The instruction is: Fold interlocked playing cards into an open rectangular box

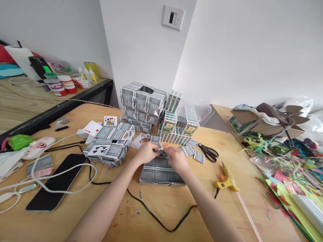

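My left hand [147,153] and my right hand [177,159] are close together, fingers pinched on a small playing card [160,153]. Fingers hide much of this card. Just beneath lies a flat box covered with grey-backed playing cards [161,172]. Beyond my hands are face cards [140,141] and stacked green-and-white card packs [176,138]. Loose grey-backed cards [186,150] lie to the right of my right hand. On the left is another card-covered box [114,143] with loose cards on top.
A tall card-covered structure [143,101] stands by the wall. Black scissors [208,153] and a yellow glue gun [227,181] lie at right; its black cord [161,226] loops across the front. At left are a phone [57,183] and white cables [75,191]. Coloured paper [290,205] fills the right side.
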The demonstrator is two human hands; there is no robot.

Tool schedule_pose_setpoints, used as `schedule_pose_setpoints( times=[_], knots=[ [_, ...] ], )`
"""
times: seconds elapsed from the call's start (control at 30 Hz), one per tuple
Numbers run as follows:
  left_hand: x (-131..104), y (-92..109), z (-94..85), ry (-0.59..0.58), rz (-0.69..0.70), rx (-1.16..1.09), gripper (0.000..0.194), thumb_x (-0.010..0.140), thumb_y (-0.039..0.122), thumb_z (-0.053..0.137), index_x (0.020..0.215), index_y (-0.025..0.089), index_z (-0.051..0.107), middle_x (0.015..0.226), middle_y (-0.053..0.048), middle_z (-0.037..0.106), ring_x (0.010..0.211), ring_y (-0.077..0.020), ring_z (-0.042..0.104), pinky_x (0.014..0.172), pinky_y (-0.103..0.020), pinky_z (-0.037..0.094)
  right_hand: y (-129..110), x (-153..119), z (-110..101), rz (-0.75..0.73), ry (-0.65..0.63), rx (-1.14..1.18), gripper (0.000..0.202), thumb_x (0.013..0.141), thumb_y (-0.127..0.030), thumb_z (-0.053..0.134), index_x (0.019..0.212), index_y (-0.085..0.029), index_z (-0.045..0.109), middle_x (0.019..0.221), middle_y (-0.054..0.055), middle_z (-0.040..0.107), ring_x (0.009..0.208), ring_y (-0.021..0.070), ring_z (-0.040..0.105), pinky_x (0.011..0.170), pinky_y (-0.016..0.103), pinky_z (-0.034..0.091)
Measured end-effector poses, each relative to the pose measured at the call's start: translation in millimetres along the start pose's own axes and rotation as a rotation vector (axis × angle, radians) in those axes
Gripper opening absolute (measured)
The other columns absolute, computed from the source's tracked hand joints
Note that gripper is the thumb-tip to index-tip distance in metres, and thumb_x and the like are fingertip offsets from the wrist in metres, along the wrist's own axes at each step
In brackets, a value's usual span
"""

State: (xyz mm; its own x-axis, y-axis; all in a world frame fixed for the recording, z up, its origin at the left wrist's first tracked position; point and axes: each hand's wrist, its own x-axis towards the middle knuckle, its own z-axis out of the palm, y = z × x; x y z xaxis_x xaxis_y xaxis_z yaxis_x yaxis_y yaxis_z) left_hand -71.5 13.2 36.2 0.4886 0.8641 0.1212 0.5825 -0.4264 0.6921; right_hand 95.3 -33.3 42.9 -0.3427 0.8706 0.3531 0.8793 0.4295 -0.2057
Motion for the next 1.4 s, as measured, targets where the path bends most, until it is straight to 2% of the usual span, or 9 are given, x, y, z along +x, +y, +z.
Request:
schedule_pose_setpoints(
  times=[0.47,0.7,0.8,0.9,1.07,1.4],
  knots=[
    [-1,2,-1.0,-0.006,-0.004,-0.035,0.015,0.067,0.021,0.059,0.077,0.019,0.070,0.069,-0.001,0.068,0.073,-0.0168,0.058,0.060,-0.023,0.038,-1,-1,-2,0.004,-0.038,-0.038,0.028,0.079,-0.006,0.039,0.089,-0.018,0.062,0.076,0.006,0.064,0.069,0.0156,0.058,0.060,0.022,0.039],
    [2,-7,2.6,0.012,0.005,-0.052,0.017,0.066,0.023,0.061,0.080,0.018,0.069,0.077,-0.002,0.068,0.071,-0.0159,0.058,0.061,-0.023,0.038,0,7,-11,0.051,-0.046,0.055,0.022,0.085,-0.020,0.042,0.092,-0.022,0.063,0.084,0.004,0.066,0.077,0.0165,0.061,0.064,0.022,0.041],
    [2,-9,3.2,-0.020,-0.013,0.025,0.017,0.064,0.028,0.064,0.078,0.019,0.068,0.076,-0.003,0.068,0.071,-0.0181,0.059,0.060,-0.024,0.037,-4,11,-13,0.061,-0.043,0.085,0.022,0.085,-0.022,0.043,0.096,-0.025,0.061,0.087,0.002,0.066,0.078,0.0162,0.061,0.065,0.022,0.042],
    [1,-9,3.7,-0.040,-0.058,0.107,0.017,0.067,0.033,0.061,0.074,0.020,0.069,0.070,-0.004,0.068,0.068,-0.0193,0.059,0.057,-0.025,0.037,-10,15,-12,0.030,-0.065,0.074,0.021,0.085,-0.020,0.042,0.090,-0.025,0.063,0.085,0.002,0.066,0.076,0.0153,0.060,0.063,0.021,0.041],
    [0,-5,3.7,-0.029,-0.072,0.179,0.016,0.069,0.033,0.060,0.074,0.021,0.068,0.070,-0.005,0.067,0.068,-0.0197,0.059,0.059,-0.026,0.037,-15,20,-10,0.018,-0.118,-0.104,0.023,0.080,-0.012,0.042,0.081,-0.022,0.063,0.076,0.003,0.065,0.068,0.0156,0.059,0.056,0.022,0.036],
    [1,-1,2.7,-0.060,-0.074,0.221,0.016,0.070,0.032,0.057,0.077,0.022,0.068,0.074,-0.005,0.068,0.071,-0.0200,0.060,0.057,-0.026,0.037,-22,20,-13,-0.024,-0.212,-0.184,0.023,0.076,-0.009,0.043,0.087,-0.017,0.061,0.080,0.006,0.063,0.073,0.0167,0.056,0.059,0.024,0.034]
  ],
)
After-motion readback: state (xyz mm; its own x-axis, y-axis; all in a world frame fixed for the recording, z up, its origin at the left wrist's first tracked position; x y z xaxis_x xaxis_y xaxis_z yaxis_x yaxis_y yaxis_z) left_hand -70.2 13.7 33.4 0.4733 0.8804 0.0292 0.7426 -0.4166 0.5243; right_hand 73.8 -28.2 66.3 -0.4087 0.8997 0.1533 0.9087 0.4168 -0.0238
